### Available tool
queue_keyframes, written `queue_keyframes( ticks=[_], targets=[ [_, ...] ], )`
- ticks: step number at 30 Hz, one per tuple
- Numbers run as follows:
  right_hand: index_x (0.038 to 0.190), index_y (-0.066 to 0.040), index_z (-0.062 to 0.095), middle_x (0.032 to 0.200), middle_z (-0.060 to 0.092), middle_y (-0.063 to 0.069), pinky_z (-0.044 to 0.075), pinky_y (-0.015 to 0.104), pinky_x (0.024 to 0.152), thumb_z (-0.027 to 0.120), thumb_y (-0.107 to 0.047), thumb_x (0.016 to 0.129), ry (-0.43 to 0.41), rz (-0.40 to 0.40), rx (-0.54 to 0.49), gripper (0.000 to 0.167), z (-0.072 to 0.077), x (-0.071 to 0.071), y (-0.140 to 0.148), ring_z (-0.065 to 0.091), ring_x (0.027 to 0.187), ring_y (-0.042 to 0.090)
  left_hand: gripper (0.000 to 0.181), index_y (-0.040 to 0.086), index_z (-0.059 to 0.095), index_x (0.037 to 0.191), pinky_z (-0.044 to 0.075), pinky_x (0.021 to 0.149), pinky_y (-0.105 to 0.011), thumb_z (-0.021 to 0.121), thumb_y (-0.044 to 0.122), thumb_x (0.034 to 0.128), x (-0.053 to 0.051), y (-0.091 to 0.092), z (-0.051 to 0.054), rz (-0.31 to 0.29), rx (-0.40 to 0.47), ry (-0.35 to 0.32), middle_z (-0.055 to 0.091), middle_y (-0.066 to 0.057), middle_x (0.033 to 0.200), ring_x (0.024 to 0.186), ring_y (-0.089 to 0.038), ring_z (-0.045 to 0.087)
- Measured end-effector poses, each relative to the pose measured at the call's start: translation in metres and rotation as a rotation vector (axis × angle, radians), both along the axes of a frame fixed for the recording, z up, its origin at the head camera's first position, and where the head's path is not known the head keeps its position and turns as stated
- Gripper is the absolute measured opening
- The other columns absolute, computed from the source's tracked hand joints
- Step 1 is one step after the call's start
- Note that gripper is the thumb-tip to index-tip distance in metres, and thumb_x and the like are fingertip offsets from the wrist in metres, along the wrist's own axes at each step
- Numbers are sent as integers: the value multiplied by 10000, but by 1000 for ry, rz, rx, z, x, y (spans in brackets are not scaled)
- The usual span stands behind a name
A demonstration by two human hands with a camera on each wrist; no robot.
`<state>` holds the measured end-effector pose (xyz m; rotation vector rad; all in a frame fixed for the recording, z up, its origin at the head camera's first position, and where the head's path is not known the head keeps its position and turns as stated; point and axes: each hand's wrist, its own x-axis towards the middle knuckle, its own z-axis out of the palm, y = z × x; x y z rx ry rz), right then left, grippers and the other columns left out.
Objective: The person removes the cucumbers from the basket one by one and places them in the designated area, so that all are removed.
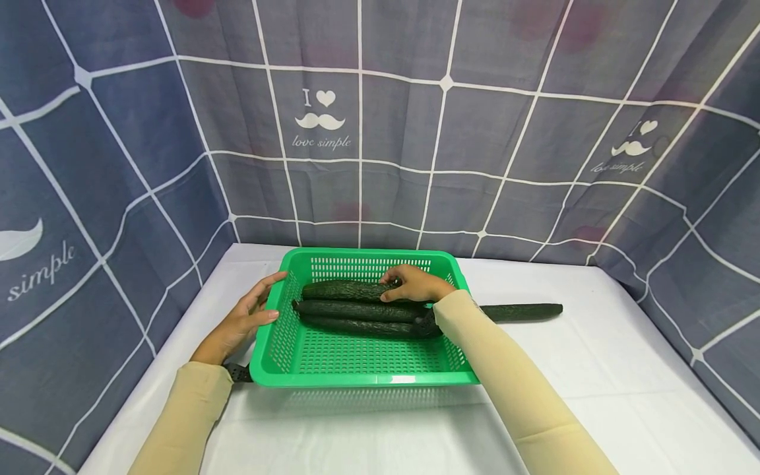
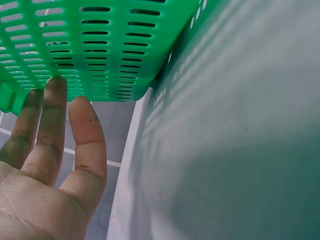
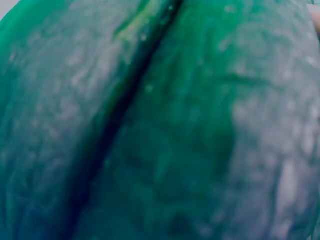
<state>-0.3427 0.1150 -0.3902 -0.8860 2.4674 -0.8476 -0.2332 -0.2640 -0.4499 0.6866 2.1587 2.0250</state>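
Observation:
Three long dark green cucumbers lie side by side in a green plastic basket (image 1: 356, 380): a back cucumber (image 1: 338, 290), a middle cucumber (image 1: 350, 310) and a front cucumber (image 1: 356, 326). My right hand (image 1: 415, 284) reaches over the basket's right side and holds the back cucumber between thumb and fingers. My left hand (image 1: 240, 321) touches the basket's left side near the rim. In the left wrist view, fairly straight fingers (image 2: 55, 115) meet the slotted outer wall (image 2: 95, 55). Blurred cucumber skin (image 3: 170, 125) fills the right wrist view.
Another cucumber (image 1: 525, 313) lies on the white tablecloth (image 1: 617, 349), to the right of the basket; my right forearm hides its near end. A grey-blue checked curtain (image 1: 404, 125) stands behind the table and along both sides.

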Motion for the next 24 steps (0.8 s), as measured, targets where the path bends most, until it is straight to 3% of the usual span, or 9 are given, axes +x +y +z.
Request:
queue_keyframes(
  ticks=[10, 15, 18, 19, 24],
  targets=[
    [1327, 14, 674, 1431, 657, 200, 442, 534, 1178, 758, -169, 1019, 30, 31, -34, 368, 3, 1, 0, 555, 1421, 400, 721, 305, 377, 1674, 424, 1025, -190, 624, 156, 1013, 0, 0, -1, 5, -1, 1, -33, -245, 1784, 1604, -548, -96],
    [1288, 12, 706, 1385, 685, 184, 476, 534, 1145, 777, -152, 999, 44, 34, -71, 340, 5, 0, 1, 584, 1385, 404, 728, 295, 369, 1680, 385, 1109, -357, 624, 160, 1011, 0, -1, 0, 12, -18, -1, -36, -233, 1788, 1608, -544, -98],
    [1279, 2, 728, 1368, 697, 168, 494, 533, 1125, 793, -147, 987, 51, 21, -91, 334, 6, 0, 2, 592, 1371, 407, 728, 293, 367, 1679, 395, 1101, -337, 623, 158, 1011, 1, -1, 0, 8, -13, -1, -20, -241, 1785, 1608, -540, -72],
    [1278, -3, 736, 1363, 701, 162, 497, 532, 1121, 800, -143, 981, 53, 13, -97, 335, 6, 0, 3, 595, 1367, 406, 726, 294, 366, 1679, 409, 1093, -314, 621, 160, 1013, 1, 0, 0, 7, -10, -1, -4, -248, 1781, 1623, -495, -4],
    [1263, -33, 767, 1352, 717, 127, 497, 525, 1122, 835, -130, 955, 38, -14, -136, 331, 8, 0, 6, 611, 1351, 379, 727, 301, 362, 1679, 369, 1163, -468, 623, 163, 1015, 1, 0, 1, 7, -17, -3, -19, -240, 1784, 1630, -486, -31]
  ],
)
